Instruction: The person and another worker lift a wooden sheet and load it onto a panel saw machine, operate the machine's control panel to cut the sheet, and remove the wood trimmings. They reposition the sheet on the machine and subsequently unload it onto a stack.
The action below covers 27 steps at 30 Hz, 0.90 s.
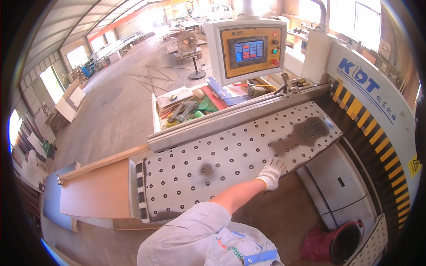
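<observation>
My left hand wears a white knitted work glove. It rests near the front edge of a long pale machine table, which is dotted with rows of dark round inserts. The fingers are stretched out over the surface, and I see nothing held in them. Just beyond the hand lies a large dark stain on the table, and a smaller one marks the left part. My left arm reaches across from a grey sleeve. My right hand does not show.
A control panel with a lit screen hangs behind the table. Tools and scraps fill a tray beyond the rail. A striped black-and-yellow guard stands at right. A brown board extends left; a red bucket-like container sits below right.
</observation>
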{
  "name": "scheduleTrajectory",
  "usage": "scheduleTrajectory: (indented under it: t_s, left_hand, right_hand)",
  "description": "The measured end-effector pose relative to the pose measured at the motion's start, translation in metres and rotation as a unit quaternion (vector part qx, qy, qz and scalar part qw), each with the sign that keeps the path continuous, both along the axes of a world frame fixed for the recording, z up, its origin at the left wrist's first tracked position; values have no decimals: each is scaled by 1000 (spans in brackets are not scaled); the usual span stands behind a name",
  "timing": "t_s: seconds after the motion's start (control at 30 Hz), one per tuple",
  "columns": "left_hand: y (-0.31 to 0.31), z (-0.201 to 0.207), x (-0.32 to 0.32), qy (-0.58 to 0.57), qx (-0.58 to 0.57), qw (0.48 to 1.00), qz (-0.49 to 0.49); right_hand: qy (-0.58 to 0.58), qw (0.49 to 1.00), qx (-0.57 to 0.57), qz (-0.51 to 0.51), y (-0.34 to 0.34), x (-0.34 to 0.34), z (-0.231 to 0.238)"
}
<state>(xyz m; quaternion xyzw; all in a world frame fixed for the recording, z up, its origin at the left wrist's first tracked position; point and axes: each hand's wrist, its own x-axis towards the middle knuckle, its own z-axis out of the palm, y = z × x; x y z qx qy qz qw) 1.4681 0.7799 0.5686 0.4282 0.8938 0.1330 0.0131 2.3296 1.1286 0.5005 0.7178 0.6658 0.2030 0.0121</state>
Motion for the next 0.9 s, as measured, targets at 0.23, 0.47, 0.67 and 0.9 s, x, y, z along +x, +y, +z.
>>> scheduleTrajectory:
  t_s: [0.23,0.47,0.67,0.9]
  left_hand:
    - [-5,20,-4,2,-52,999,10]
    - [44,7,-21,52,-23,998,1]
    - [97,20,-51,37,-19,999,-13]
    - [193,15,-65,29,-71,996,-52]
  right_hand:
    - [67,974,-198,-82,-46,-117,69]
    - [25,994,-98,-32,-20,-59,5]
    - [184,953,-210,-116,15,-123,31]
    - [134,967,-112,-184,29,-156,108]
